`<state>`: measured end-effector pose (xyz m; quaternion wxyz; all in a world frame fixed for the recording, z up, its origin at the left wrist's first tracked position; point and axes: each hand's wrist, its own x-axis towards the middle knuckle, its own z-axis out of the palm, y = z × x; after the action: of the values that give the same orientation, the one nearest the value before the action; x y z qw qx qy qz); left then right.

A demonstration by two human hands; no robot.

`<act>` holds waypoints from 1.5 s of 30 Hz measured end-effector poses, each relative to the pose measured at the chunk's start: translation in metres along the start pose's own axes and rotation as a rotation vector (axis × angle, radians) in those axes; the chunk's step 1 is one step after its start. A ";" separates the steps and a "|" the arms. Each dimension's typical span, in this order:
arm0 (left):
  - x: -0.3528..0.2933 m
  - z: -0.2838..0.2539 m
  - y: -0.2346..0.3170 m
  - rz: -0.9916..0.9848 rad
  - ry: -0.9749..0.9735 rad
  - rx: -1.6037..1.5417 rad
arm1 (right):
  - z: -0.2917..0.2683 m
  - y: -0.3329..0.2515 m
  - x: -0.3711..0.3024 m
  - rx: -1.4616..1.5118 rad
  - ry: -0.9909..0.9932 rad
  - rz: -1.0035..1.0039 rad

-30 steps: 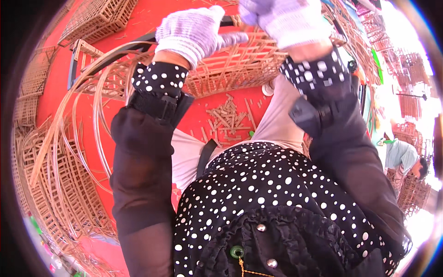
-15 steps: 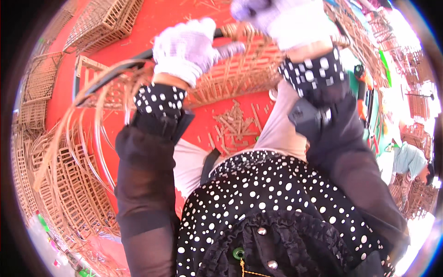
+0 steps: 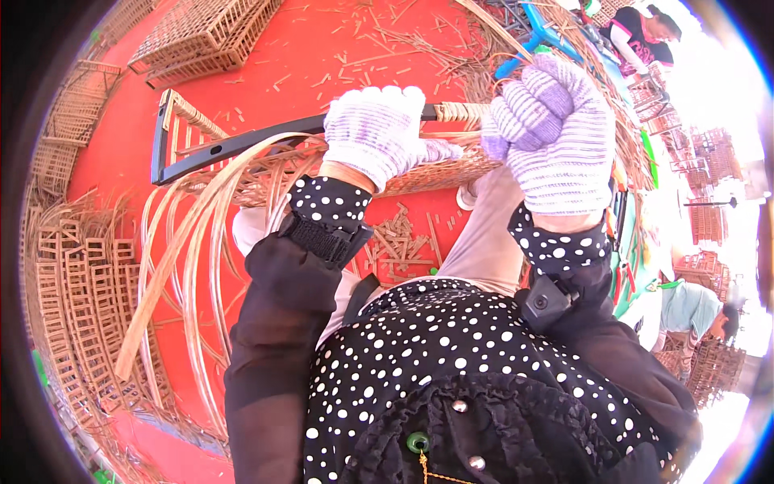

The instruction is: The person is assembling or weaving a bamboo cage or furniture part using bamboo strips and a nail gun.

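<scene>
While right hand [image 3: 556, 137] clenches, left hand [image 3: 372, 133] (palm down) clasps black bar [image 3: 242, 148].

Purple-striped white gloves [image 3: 560, 173], black bar [image 3: 246, 142]

Smooth, dark, metal-looking tubing with a low sheen forms the frame bar [image 3: 266, 137], partly wrapped in a ridged binding [image 3: 461, 113] of pale cane. The long split strips [image 3: 173, 259] look like smooth, faintly glossy cane. Matt, ribbed knit gloves [image 3: 564, 177] cover the left hand [image 3: 375, 131] and right hand [image 3: 552, 133]. Sheer, thin cloth makes the sleeves [image 3: 276, 363]; the pendant [image 3: 418, 442] is polished and glossy.
</scene>
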<state>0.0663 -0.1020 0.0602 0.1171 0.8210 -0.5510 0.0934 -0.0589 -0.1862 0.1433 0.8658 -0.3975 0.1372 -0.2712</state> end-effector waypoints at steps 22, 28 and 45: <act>-0.029 0.008 0.026 0.017 0.249 -0.144 | -0.007 0.024 0.117 -0.429 0.193 0.217; -0.020 -0.011 0.020 0.086 0.133 -0.216 | -0.067 0.080 0.169 -0.740 -0.120 0.388; 0.016 -0.014 0.000 0.029 -0.446 -0.572 | -0.080 0.006 0.047 -1.470 -0.451 -0.280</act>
<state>0.0720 -0.1120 0.0783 0.2175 0.7475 -0.5782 -0.2441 -0.0543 -0.2596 0.0861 0.3449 -0.9282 0.0510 -0.1302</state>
